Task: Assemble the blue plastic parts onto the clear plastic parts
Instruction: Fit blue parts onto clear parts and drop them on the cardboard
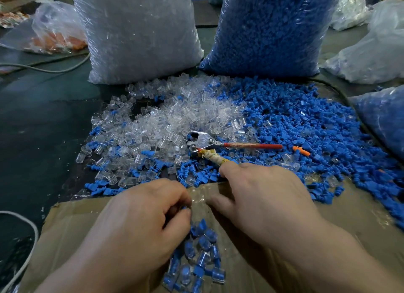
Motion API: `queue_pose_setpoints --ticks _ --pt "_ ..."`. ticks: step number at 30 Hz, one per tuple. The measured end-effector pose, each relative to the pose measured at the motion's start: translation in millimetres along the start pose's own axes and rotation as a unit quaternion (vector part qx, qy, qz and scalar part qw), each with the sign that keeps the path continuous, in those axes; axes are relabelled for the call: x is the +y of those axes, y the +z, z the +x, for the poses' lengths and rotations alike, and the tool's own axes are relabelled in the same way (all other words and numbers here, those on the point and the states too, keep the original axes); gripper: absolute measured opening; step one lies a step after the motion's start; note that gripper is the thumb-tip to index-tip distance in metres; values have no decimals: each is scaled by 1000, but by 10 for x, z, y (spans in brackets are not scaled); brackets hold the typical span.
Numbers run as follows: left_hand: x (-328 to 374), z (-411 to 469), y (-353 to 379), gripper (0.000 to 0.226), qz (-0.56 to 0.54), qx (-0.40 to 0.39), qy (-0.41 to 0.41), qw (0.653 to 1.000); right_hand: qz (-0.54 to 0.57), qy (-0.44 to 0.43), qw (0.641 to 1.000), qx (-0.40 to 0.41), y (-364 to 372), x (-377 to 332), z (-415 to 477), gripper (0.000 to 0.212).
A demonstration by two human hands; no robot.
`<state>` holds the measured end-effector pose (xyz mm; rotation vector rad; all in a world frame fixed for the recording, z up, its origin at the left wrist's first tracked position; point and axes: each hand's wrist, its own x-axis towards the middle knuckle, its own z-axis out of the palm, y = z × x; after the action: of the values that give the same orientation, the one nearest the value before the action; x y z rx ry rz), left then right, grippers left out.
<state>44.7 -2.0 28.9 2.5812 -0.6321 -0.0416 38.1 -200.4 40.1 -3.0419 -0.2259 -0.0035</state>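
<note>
Blue plastic parts lie heaped on the bench, right of the clear plastic parts, and the piles mix where they meet. Your left hand pinches a small blue piece, mostly hidden by its fingers. Your right hand curls its fingers over the taped handle of the pliers. Joined pieces lie on the cardboard between your wrists, and its far edge touches the piles.
</note>
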Motion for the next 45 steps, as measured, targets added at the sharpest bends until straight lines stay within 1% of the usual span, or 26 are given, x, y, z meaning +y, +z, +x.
queue_pose_setpoints --ticks 4,7,9,11,14,16,18,20,22,24,26,27,28,29,30,31,32,34,35,36,37,38,42,43,45 --pt "25 -3 40 23 -11 4 6 1000 -6 -24 999 26 77 -42 133 52" --pt "-26 64 59 20 -48 70 -35 996 -19 -56 998 36 121 -86 182 43" --pt "-73 128 79 22 -23 102 -60 993 -23 -69 996 43 145 -111 183 36" --pt "-95 164 98 29 18 83 -57 995 -22 -86 995 41 165 -131 190 29" --pt "-87 175 101 29 28 49 -50 997 3 -101 995 24 179 -136 222 15" --pt "-91 171 103 26 25 53 -57 997 17 -101 994 22 187 -129 234 12" --pt "-90 167 118 18 24 70 -59 996 23 -101 994 22 189 -118 226 15" --pt "-83 165 136 12 23 87 -59 994 43 -99 994 29 189 -99 219 15" --pt "-92 175 157 13 9 97 -69 993 80 -81 993 35 173 -68 216 22" --pt "-104 171 158 11 -25 115 -84 989 122 -65 989 43 151 -48 210 25" --pt "-110 159 165 5 -94 142 -104 980 188 -45 980 50 128 -36 187 25" --pt "-110 149 179 10 -160 156 -119 967 235 -30 970 53 119 -25 170 23" --pt "-110 136 191 16 -244 167 -138 945 287 -11 956 56 110 -18 154 20" --pt "-113 128 200 20 -334 168 -153 915 342 10 938 56 98 -13 139 15" --pt "-117 124 207 22 -418 160 -159 880 406 30 912 47 77 -15 126 11" --pt "-129 120 221 25 -484 144 -157 849 481 46 875 28 55 -25 113 9" --pt "-146 115 233 28 -532 129 -151 823 558 57 828 -1 30 -40 101 8" --pt "-179 114 243 37 -585 112 -140 791 679 64 729 -49 -14 -62 86 10" --pt "-178 116 242 41 -598 108 -136 782 709 65 700 -62 -28 -69 81 11" --pt "-183 119 236 44 -602 106 -134 780 718 66 689 -68 -38 -70 80 13" --pt "-173 120 227 44 -597 105 -132 784 714 65 693 -70 -40 -67 80 14" --pt "-155 119 210 41 -588 106 -131 792 702 61 706 -68 -46 -64 75 16" --pt "-106 114 173 37 -547 94 -131 821 643 23 765 -32 -65 -71 41 18" --pt "-93 114 165 38 -535 93 -128 830 637 7 771 -22 -62 -78 34 16" --pt "-62 112 150 38 -529 99 -128 833 644 -19 765 -11 -47 -95 24 9"
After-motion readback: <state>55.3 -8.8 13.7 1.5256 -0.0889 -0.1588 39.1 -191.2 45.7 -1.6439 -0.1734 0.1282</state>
